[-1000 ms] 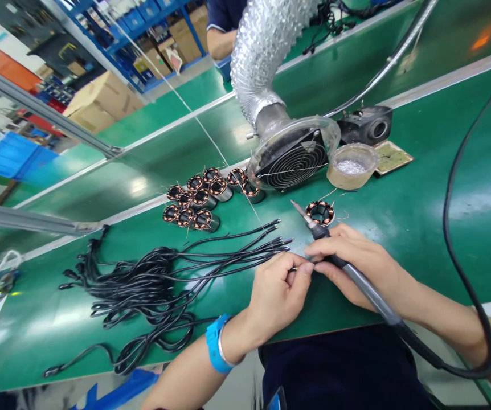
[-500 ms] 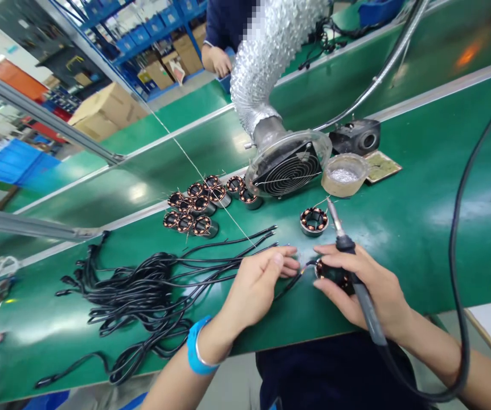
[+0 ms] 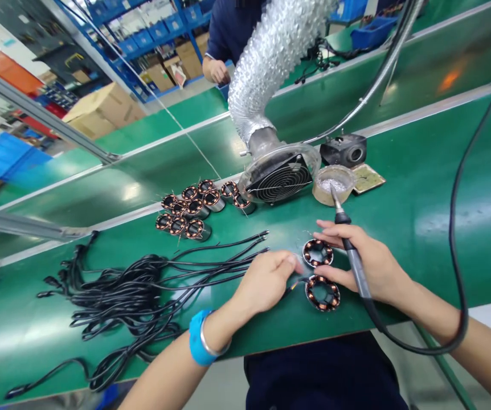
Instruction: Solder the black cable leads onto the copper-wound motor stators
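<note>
Black cables (image 3: 121, 285) are fanned out, ends pointed right, presumably for easy reach. Thumb and fingers of the left hand (image 3: 266, 279) are closed together (any grip is hidden). Just beside, two wound rings (image 3: 310, 292) are rested on the bench (image 3: 425, 239). Above the tub (image 3: 324, 198), the soldering iron (image 3: 355, 263) is poised, cradled by the right hand (image 3: 371, 266), its fingertips parted, seemingly kept free.
</note>
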The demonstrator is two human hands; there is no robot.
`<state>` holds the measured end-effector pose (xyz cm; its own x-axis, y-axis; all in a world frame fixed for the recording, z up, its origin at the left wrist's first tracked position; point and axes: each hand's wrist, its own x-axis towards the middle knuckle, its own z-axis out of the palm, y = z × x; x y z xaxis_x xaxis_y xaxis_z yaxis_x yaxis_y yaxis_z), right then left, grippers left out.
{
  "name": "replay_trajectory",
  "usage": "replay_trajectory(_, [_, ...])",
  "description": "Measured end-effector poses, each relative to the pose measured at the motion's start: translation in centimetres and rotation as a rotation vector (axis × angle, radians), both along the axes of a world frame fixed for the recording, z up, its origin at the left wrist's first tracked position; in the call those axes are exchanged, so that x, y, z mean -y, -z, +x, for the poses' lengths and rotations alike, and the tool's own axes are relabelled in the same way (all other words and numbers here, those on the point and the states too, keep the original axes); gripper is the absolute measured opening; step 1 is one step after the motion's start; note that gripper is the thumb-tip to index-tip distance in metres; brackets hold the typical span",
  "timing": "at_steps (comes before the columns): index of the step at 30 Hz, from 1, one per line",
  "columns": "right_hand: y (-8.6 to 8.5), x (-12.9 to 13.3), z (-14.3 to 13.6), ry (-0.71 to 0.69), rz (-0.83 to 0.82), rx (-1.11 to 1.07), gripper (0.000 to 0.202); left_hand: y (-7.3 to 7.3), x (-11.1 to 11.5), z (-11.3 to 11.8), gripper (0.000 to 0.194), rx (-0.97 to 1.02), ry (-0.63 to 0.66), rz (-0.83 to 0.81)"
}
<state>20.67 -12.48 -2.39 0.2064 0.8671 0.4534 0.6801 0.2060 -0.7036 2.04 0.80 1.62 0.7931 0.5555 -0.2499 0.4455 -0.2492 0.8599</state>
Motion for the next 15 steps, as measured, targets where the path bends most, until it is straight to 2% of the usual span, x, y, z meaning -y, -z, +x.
replay_trajectory(4, [-0.5,-0.3,0.9,-0.066,0.043,0.098,0.053,-0.1,-1.8,0.8,0.026,0.04,-0.189,0.098])
replay_trajectory(7, [-1.0,-0.7,1.2,-0.123,0.065,0.159,0.046,-0.1,-3.0,2.5,0.026,-0.068,-0.077,0.143])
replay_trajectory(10, [-0.9,-1.1,1.0,-0.123,0.061,0.173,0.049,-0.3,-2.8,3.1,0.027,-0.165,0.044,0.208])
replay_trajectory(15, [0.0,-1.3,0.2,-0.041,0.079,0.182,0.047,-0.6,-1.9,1.6,0.023,-0.26,0.124,0.567])
